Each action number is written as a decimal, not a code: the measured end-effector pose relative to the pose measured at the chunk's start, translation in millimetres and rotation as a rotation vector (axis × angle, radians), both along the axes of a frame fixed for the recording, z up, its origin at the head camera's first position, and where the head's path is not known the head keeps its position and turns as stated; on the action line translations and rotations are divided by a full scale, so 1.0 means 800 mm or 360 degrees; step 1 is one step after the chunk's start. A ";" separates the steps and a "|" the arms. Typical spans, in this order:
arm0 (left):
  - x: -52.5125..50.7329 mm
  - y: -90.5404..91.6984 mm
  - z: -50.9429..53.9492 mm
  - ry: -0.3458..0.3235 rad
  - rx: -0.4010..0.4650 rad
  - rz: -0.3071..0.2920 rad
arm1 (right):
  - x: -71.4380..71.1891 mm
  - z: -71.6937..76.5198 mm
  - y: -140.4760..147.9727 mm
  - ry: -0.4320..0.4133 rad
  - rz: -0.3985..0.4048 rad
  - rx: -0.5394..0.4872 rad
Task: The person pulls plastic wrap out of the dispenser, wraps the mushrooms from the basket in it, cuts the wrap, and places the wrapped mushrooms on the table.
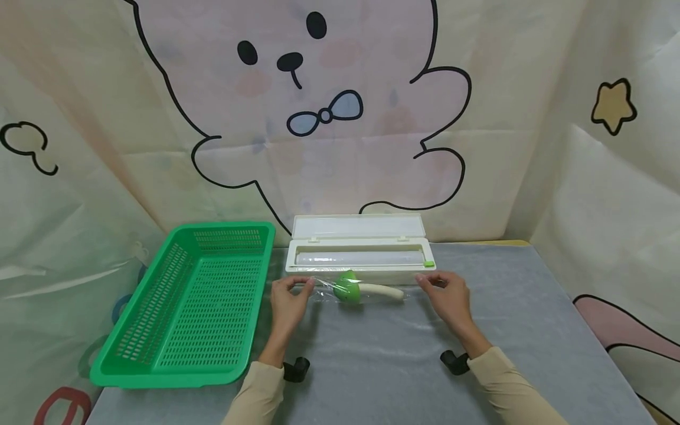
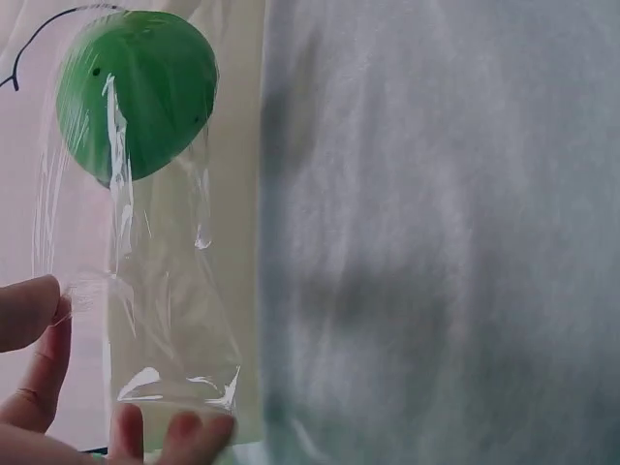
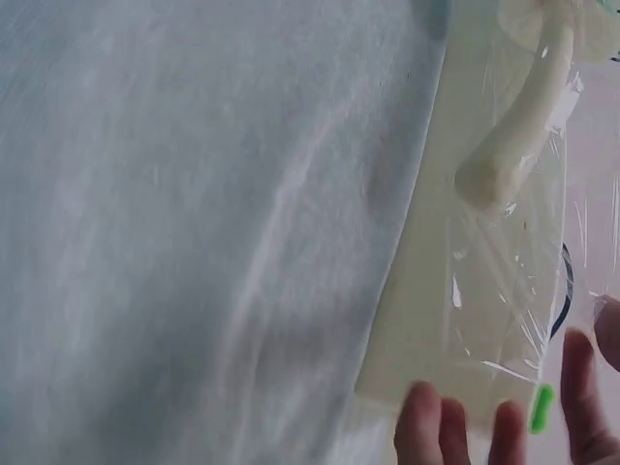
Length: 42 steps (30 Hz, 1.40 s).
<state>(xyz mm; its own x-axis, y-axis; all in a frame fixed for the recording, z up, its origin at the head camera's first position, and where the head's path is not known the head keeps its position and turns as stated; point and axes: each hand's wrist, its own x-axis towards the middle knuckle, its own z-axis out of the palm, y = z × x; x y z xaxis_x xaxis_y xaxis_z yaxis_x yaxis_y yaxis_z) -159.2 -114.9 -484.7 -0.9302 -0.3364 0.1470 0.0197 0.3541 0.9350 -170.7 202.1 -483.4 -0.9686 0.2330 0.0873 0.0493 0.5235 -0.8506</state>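
Note:
A green object with a long, pale curved stem lies wrapped in clear film, in front of the white box. In the left wrist view its green part shows through the film; the left hand pinches the film's left end between thumb and finger. At the other end, the right hand pinches the film by its edge. The pale stem's tip shows under film in the right wrist view, above the fingers of the right hand.
A white film dispenser box stands at the back of the grey table, lid raised, a roll inside and a green slider at its right. The green basket is on the left. A printed curtain hangs behind.

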 end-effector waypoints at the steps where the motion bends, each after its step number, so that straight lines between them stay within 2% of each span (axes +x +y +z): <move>1: -0.001 0.000 -0.001 -0.0015 0.0044 -0.0001 | 0.000 -0.001 -0.001 -0.0015 -0.0012 -0.0017; 5: -0.005 0.002 -0.004 -0.0071 0.0140 0.0038 | -0.001 0.000 -0.005 -0.0086 -0.0051 -0.0117; 13: -0.008 0.011 0.000 -0.0004 0.0083 0.0216 | -0.008 0.008 -0.008 -0.0160 -0.0082 -0.0556; 16: -0.010 0.012 0.004 -0.0058 0.0101 0.0256 | -0.011 0.010 -0.009 -0.0206 -0.0072 -0.0633; 18: -0.011 0.011 0.007 -0.0138 0.0196 0.0232 | -0.013 0.012 -0.008 -0.0236 -0.0062 -0.0644; 21: -0.014 0.006 0.012 -0.0267 0.0388 0.0136 | -0.016 0.014 -0.007 -0.0249 -0.0037 -0.0678; 24: -0.019 0.001 0.018 -0.0317 0.0522 0.0045 | -0.019 0.019 -0.004 -0.0213 -0.0003 -0.0738; 33: -0.034 -0.004 0.039 -0.0230 0.0540 0.0051 | -0.032 0.040 -0.002 -0.0113 0.0056 -0.0900; 42: -0.041 -0.003 0.059 -0.0131 0.0720 0.0020 | -0.046 0.056 -0.002 -0.0032 0.0126 -0.0994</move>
<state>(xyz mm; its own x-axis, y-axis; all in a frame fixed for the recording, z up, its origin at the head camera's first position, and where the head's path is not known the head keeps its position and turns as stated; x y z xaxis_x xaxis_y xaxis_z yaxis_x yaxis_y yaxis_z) -191.7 -117.3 -437.3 -0.9280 -0.3610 -0.0916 -0.0630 -0.0904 0.9939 -207.8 200.5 -438.9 -0.9850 0.1615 -0.0605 0.0498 -0.0692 -0.9964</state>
